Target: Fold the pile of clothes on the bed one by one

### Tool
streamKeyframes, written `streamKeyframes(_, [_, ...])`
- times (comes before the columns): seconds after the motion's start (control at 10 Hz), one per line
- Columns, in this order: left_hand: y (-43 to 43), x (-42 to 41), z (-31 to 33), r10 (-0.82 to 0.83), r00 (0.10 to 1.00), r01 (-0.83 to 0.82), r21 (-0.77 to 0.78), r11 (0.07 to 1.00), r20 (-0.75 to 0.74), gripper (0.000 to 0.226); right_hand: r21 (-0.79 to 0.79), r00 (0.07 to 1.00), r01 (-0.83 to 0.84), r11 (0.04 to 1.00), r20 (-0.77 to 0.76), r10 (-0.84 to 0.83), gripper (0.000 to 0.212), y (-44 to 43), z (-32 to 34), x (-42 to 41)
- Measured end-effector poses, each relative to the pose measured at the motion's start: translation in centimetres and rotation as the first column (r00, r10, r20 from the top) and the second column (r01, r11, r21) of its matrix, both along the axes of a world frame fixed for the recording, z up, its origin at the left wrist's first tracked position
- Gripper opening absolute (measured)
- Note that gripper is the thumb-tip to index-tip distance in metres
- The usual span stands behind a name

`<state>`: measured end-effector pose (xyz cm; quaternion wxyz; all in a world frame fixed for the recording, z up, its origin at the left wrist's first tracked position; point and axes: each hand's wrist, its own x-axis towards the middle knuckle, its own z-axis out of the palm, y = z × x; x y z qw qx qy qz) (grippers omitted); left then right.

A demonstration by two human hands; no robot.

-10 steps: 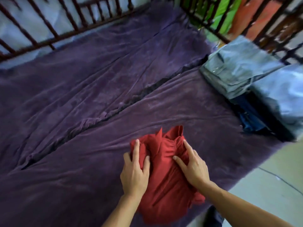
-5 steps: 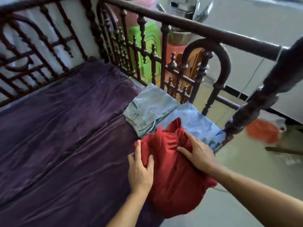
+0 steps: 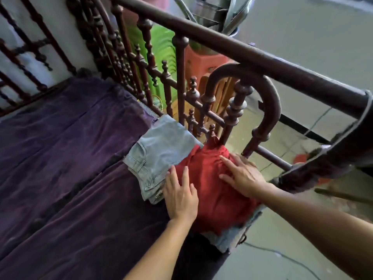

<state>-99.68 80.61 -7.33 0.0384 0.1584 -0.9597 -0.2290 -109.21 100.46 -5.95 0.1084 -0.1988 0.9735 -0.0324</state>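
Bed: purple cover (image 3: 70,158), dark wooden railing (image 3: 242,55).
Hands: left hand (image 3: 180,196), right hand (image 3: 243,176) flat, fingers straight, pressing red garment (image 3: 212,197).
Touching it: folded jeans (image 3: 161,152).
Room: grey floor (image 3: 302,37).

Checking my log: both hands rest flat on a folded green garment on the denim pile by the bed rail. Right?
No: the garment is red, not green. The head view shows the left hand and right hand flat on it, atop the denim pile by the bed rail.

Red garment (image 3: 210,190), pale-blue jeans (image 3: 161,150), purple bedcover (image 3: 70,158), dark-brown bedframe (image 3: 242,55)
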Motion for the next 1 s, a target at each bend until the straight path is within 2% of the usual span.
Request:
streamKeyframes(0.1, [0.5, -0.6, -1.9, -0.248, 0.969, 0.242, -0.142, 0.960, -0.024, 0.050, -0.057, 0.986, -0.136, 0.989, -0.109, 0.129, 0.070, 0.2, -2.9, 2.2])
streamKeyframes(0.2, [0.8, -0.6, -4.3, -0.356, 0.921, 0.384, -0.214, 0.898, 0.161, 0.060, -0.044, 0.994, -0.105, 0.994, -0.028, 0.104, 0.072, 0.7, -5.8, 3.2])
streamKeyframes(0.3, [1.0, -0.8, -7.0, -0.352, 0.900, 0.413, -0.248, 0.876, 0.256, 0.063, -0.017, 0.994, -0.111, 0.994, 0.009, 0.111, 0.072, 0.9, -8.5, 2.8])
streamKeyframes(0.5, [2.1, -0.9, -9.7, -0.308, 0.902, 0.391, -0.268, 0.881, 0.302, 0.064, -0.031, 0.990, -0.140, 0.990, 0.009, 0.141, 0.073, 1.3, -11.1, 2.3])
streamKeyframes(0.7, [2.6, -1.3, -7.0, -0.269, 0.863, 0.417, -0.301, 0.858, 0.428, 0.066, 0.067, 0.975, -0.162, 0.985, 0.164, 0.149, 0.075, 1.3, -9.2, 1.4])
streamKeyframes(0.8, [3.2, -1.4, -4.6, -0.246, 0.866, 0.396, -0.297, 0.869, 0.434, 0.063, 0.069, 0.960, -0.179, 0.981, 0.233, 0.159, 0.075, 1.0, -6.4, 1.2])
streamKeyframes(0.9, [4.1, -0.9, -2.6, -0.178, 0.899, 0.297, -0.258, 0.919, 0.400, 0.061, 0.031, 0.953, -0.168, 0.985, 0.259, 0.154, 0.067, 0.6, -1.8, 0.3])
streamKeyframes(1.0, [5.4, -0.6, -1.8, -0.158, 0.913, 0.240, -0.183, 0.953, 0.376, 0.062, -0.224, 0.982, -0.041, 0.974, 0.173, 0.081, 0.039, 0.1, 4.1, -0.7])
